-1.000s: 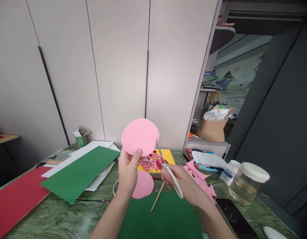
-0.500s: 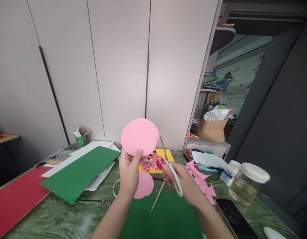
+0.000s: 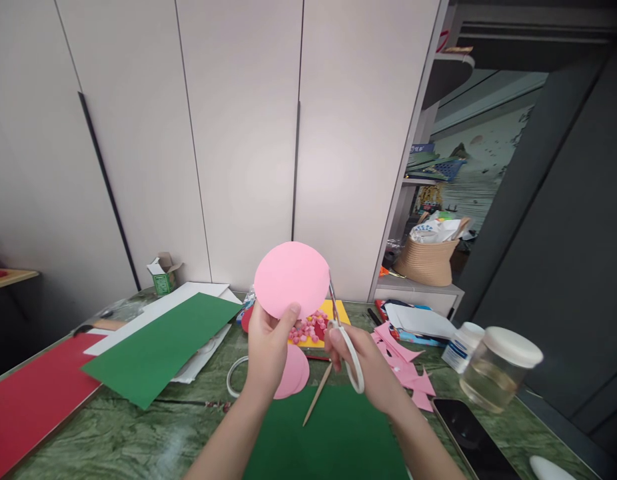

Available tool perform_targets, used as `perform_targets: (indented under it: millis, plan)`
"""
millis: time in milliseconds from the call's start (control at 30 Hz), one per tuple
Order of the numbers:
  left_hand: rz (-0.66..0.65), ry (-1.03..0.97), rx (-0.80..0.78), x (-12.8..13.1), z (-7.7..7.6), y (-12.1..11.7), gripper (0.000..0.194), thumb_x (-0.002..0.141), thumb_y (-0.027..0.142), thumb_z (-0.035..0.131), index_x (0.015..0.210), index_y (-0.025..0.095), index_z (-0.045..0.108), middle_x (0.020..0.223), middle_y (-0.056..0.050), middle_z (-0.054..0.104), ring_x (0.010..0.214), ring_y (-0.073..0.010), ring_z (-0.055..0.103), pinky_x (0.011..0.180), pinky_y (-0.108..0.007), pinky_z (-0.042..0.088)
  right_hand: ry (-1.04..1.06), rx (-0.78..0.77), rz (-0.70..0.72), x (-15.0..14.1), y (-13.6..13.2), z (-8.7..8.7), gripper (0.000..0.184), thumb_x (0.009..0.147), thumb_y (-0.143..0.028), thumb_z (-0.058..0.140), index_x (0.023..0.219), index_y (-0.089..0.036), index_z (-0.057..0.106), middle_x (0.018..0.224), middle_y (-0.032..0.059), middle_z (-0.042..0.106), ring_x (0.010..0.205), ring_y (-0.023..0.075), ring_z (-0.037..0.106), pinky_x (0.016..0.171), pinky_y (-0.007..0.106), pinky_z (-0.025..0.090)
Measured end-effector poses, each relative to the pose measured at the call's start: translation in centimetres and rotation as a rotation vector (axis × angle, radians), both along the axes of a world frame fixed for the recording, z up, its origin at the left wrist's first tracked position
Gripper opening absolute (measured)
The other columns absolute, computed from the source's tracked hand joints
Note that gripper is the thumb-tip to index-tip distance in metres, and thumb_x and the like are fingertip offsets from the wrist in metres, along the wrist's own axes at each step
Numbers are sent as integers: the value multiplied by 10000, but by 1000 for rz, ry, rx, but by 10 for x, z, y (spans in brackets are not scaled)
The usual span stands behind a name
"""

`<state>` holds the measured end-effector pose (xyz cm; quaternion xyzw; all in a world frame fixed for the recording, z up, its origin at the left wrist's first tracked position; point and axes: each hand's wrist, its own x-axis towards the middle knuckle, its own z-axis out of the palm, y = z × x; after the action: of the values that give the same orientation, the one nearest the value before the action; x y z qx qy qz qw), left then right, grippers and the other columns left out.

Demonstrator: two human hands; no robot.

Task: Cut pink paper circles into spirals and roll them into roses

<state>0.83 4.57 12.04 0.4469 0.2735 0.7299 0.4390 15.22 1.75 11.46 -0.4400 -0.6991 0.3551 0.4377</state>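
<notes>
My left hand (image 3: pixel 271 337) pinches the lower edge of a pink paper circle (image 3: pixel 292 279), thumb in front, and holds it upright above the table. White-handled scissors (image 3: pixel 349 353) are in my right hand (image 3: pixel 361 363), blades pointing up along the circle's right edge. Whether the blades touch the paper I cannot tell. Below my hands lie more pink paper circles (image 3: pixel 296 372), overlapping, partly hidden by my left wrist. A pointed wooden stick (image 3: pixel 317 396) rests on a dark green sheet (image 3: pixel 321 440). Behind my hands, small pink balls (image 3: pixel 308 328) sit on a yellow sheet (image 3: pixel 344 311).
To the right are pink paper scraps (image 3: pixel 403 363), a phone (image 3: pixel 476 437), a lidded jar (image 3: pixel 498 373) and a white bottle (image 3: pixel 463 347). A tape roll (image 3: pixel 233 379) lies left of my wrist. Green (image 3: pixel 163 347) and red sheets (image 3: pixel 38 400) cover the left side.
My left hand has shifted right with the pink circle, bringing its edge to the scissor blades. A paper edge that showed behind the circle's right side is now out of sight.
</notes>
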Motion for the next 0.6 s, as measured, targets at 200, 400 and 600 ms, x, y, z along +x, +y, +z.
perform_targets:
  millis: [200,400,600]
  plan:
    - [-19,13,-20,0,0,-3,574,718,281,674,1247,194,470,1175,-112,601,994,-214,608,842,-336,487,-3,2,-2,1,1,1,439,898,-535,344,703,-173,500,573,-31,451,538,112,428,525,239,294]
    - [-1,4,-16,0,-1,-2,582,707,268,683,1245,190,474,1139,-104,618,927,-189,623,844,-333,488,-2,5,4,2,1,2,441,903,-527,341,699,-171,503,575,-31,457,543,110,434,533,239,298]
    - [16,28,-21,0,1,-2,555,710,285,677,1224,201,488,1155,-99,612,930,-192,618,779,-306,502,5,-7,8,2,0,2,444,901,-529,340,695,-170,499,566,-35,443,535,109,434,520,239,289]
